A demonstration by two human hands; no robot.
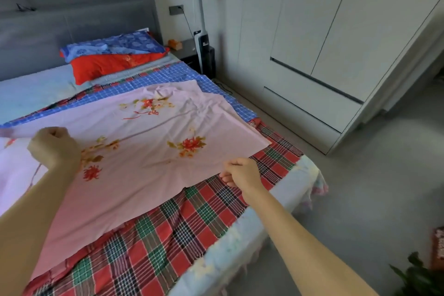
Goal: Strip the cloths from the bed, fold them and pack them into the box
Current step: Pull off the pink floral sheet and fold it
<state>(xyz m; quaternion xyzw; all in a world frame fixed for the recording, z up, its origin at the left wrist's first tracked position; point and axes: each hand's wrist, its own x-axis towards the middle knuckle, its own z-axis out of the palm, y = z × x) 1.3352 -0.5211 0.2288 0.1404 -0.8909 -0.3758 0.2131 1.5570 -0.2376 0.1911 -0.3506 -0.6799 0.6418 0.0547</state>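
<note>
A pink cloth (149, 132) with red and yellow flowers lies spread across the bed, partly doubled over. My left hand (54, 145) is curled in a fist on its left fold edge and grips the fabric there. My right hand (241, 173) pinches the cloth's near edge, which is lifted slightly. Under it lies a red, green and white plaid cloth (173, 230). A blue checked cloth (168, 74) reaches further up the bed. No box is in view.
A red pillow (108, 65) and a blue patterned one (115, 44) lie by the grey headboard (72, 7). A nightstand (189, 51) and an upright vacuum (204, 38) stand beside the bed. White wardrobes (336, 31) line the right wall. A plant (418, 276) sits bottom right.
</note>
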